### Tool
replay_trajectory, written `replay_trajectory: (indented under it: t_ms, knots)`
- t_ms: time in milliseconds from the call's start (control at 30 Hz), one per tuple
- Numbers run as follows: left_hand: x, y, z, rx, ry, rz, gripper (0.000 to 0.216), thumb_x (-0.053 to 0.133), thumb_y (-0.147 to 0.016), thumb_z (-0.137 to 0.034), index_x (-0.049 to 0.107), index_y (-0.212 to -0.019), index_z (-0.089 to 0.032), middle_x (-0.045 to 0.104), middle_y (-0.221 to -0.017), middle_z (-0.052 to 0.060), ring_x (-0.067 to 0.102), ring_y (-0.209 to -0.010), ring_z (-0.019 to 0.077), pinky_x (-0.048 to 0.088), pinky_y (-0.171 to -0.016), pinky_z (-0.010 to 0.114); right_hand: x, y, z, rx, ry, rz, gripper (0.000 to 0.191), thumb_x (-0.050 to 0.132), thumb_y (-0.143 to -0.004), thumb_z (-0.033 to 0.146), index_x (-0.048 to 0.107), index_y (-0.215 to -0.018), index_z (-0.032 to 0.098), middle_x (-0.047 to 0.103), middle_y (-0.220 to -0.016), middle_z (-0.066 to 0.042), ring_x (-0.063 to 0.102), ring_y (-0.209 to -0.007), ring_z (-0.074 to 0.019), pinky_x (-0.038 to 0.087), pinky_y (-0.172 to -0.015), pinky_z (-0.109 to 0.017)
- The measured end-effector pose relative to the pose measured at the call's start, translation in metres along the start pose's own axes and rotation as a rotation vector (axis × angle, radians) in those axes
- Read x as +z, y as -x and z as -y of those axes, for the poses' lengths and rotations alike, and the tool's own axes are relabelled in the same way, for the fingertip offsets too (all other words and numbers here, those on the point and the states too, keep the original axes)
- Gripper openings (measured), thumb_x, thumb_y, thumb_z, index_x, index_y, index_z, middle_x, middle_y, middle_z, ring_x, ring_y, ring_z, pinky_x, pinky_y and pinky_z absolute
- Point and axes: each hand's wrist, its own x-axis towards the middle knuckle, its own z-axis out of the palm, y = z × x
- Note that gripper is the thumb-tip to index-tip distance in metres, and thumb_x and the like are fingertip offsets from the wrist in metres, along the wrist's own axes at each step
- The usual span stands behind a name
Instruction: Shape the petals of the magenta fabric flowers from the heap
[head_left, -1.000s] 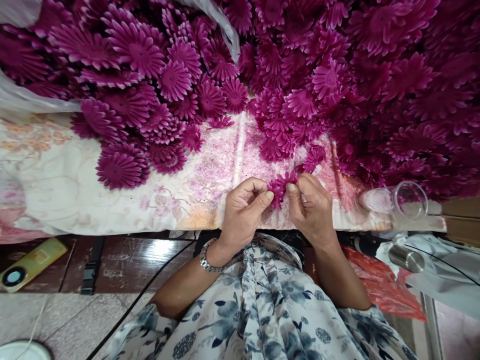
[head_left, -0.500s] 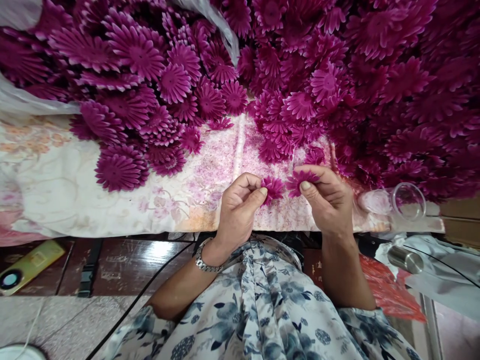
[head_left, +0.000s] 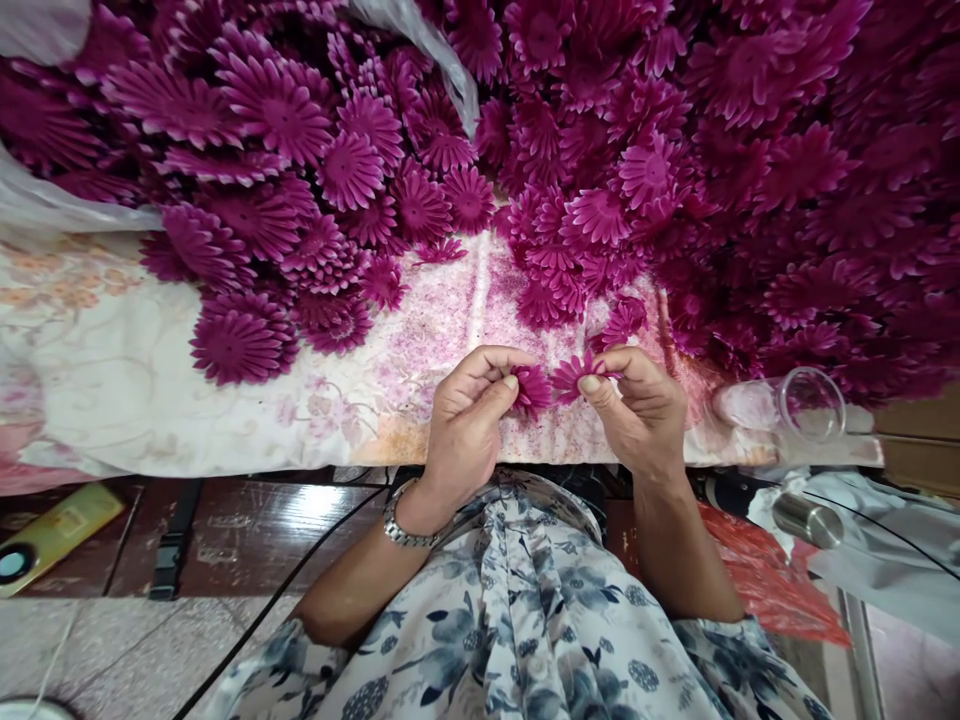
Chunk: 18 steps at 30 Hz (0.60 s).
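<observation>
My left hand (head_left: pixel 469 420), with a metal watch at the wrist, pinches a small magenta cloth flower (head_left: pixel 531 388) between thumb and fingers. My right hand (head_left: pixel 637 410) pinches a second small magenta flower (head_left: pixel 570 376) close beside it. Both hands hover over the near edge of the pale floral cloth (head_left: pixel 225 410) that covers the table. A great heap of magenta flowers (head_left: pixel 675 170) fills the far side of the table, the nearest ones just beyond my fingers.
A clear glass jar (head_left: pixel 795 405) lies on its side at the right edge of the cloth. A metal cylinder (head_left: pixel 806 518) and red plastic (head_left: pixel 757 570) sit lower right. A yellow-green phone (head_left: pixel 52 535) lies on the dark bench at left. Clear plastic sheet (head_left: pixel 442 50) shows at top.
A second ago both hands held one clump of flowers together. They pulled apart, each keeping a flower, and now the two flowers are drawn close again.
</observation>
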Motion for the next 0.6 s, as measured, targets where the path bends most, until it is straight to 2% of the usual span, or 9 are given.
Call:
replay_trajectory:
  t_ms: [100, 167, 233, 300, 367, 433, 533, 600]
  knots:
    - [-0.001, -0.002, 0.0, -0.048, 0.075, -0.006, 0.012, 0.068, -0.066, -0.017, 0.069, -0.078, -0.016, 0.058, -0.061, -0.001, 0.048, -0.052, 0.0067, 0.042, -0.051, 0.02, -0.009, -0.006, -0.005, -0.079, 0.201, -0.07, 0.015, 0.057, -0.085, 0.032, 0.057, -0.077, 0.02, 0.053, -0.065, 0.004, 0.049, -0.059, -0.0091, 0.039, -0.057, -0.024]
    - [-0.001, -0.003, 0.001, -0.123, 0.152, -0.013, 0.014, 0.068, -0.064, -0.015, 0.068, -0.079, -0.016, 0.06, -0.065, -0.001, 0.053, -0.056, 0.0079, 0.047, -0.055, 0.021, -0.019, -0.013, -0.009, -0.126, 0.414, -0.122, 0.019, 0.054, -0.087, 0.036, 0.06, -0.079, 0.019, 0.057, -0.07, 0.0, 0.053, -0.067, -0.0128, 0.043, -0.064, -0.028]
    - [0.0, -0.003, 0.001, -0.194, 0.207, -0.018, 0.017, 0.066, -0.064, -0.013, 0.065, -0.08, -0.016, 0.063, -0.072, 0.0, 0.058, -0.063, 0.0102, 0.051, -0.061, 0.025, -0.027, -0.019, -0.011, -0.171, 0.629, -0.16, 0.023, 0.054, -0.086, 0.038, 0.064, -0.092, 0.018, 0.061, -0.089, -0.007, 0.057, -0.086, -0.0195, 0.045, -0.079, -0.036]
    - [0.002, -0.003, 0.001, -0.237, 0.233, -0.023, 0.016, 0.064, -0.065, -0.011, 0.064, -0.081, -0.015, 0.063, -0.073, 0.0, 0.061, -0.066, 0.011, 0.052, -0.063, 0.026, -0.03, -0.021, -0.008, -0.215, 0.715, -0.193, 0.033, 0.056, -0.085, 0.038, 0.062, -0.109, 0.018, 0.059, -0.108, -0.012, 0.054, -0.103, -0.0244, 0.043, -0.089, -0.042]
    - [0.005, -0.003, 0.001, -0.248, 0.254, -0.02, 0.015, 0.064, -0.066, -0.011, 0.064, -0.081, -0.015, 0.064, -0.074, 0.0, 0.061, -0.067, 0.0105, 0.052, -0.063, 0.024, -0.024, -0.019, 0.0, -0.254, 0.635, -0.182, 0.036, 0.058, -0.084, 0.038, 0.06, -0.115, 0.019, 0.057, -0.111, -0.012, 0.053, -0.106, -0.0238, 0.045, -0.089, -0.041]
    - [0.007, -0.001, 0.002, -0.237, 0.263, -0.009, 0.012, 0.065, -0.068, -0.013, 0.066, -0.08, -0.015, 0.064, -0.076, 0.0, 0.06, -0.066, 0.0089, 0.051, -0.063, 0.021, -0.013, -0.014, 0.009, -0.267, 0.5, -0.066, 0.031, 0.061, -0.083, 0.037, 0.062, -0.109, 0.02, 0.059, -0.105, -0.009, 0.056, -0.101, -0.0212, 0.047, -0.086, -0.037]
    - [0.007, 0.002, 0.004, -0.207, 0.223, 0.022, 0.013, 0.067, -0.072, -0.02, 0.069, -0.084, -0.016, 0.066, -0.077, 0.001, 0.059, -0.067, 0.0075, 0.049, -0.064, 0.018, 0.004, -0.008, 0.016, -0.214, 0.363, 0.098, 0.02, 0.061, -0.083, 0.032, 0.061, -0.099, 0.021, 0.061, -0.093, -0.004, 0.058, -0.089, -0.017, 0.049, -0.08, -0.033]
    - [0.007, 0.004, 0.006, -0.178, 0.194, 0.045, 0.017, 0.071, -0.071, -0.023, 0.07, -0.087, -0.016, 0.067, -0.076, 0.001, 0.06, -0.069, 0.0082, 0.049, -0.067, 0.018, 0.009, -0.006, 0.016, -0.164, 0.326, 0.1, 0.016, 0.06, -0.084, 0.03, 0.059, -0.097, 0.021, 0.062, -0.087, -0.002, 0.059, -0.083, -0.0152, 0.048, -0.076, -0.031]
